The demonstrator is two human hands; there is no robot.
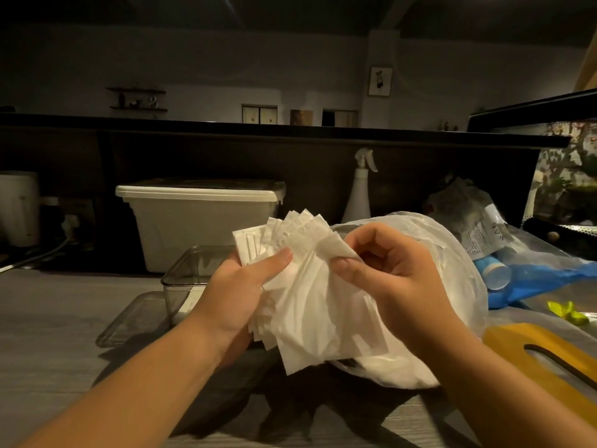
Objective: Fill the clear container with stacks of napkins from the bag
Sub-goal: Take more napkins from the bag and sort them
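Note:
A fanned stack of white napkins (310, 299) is held up in front of me, above the counter. My left hand (239, 286) grips its left side, thumb across the front. My right hand (391, 270) pinches the stack's upper right corner between thumb and fingers. Behind the hands lies the clear plastic bag (452, 240) with more white napkins showing at its bottom. The clear container (185, 273) stands on the counter behind my left hand, partly hidden by it. Its clear lid (132, 321) lies flat to the left.
A large white lidded bin (200, 221) stands behind the container, with a white spray bottle (360, 192) to its right. At right lie a blue bag (542, 279), a crumpled packet (468, 215) and a yellow wooden board (549, 354). Grey counter (48, 318) spreads left.

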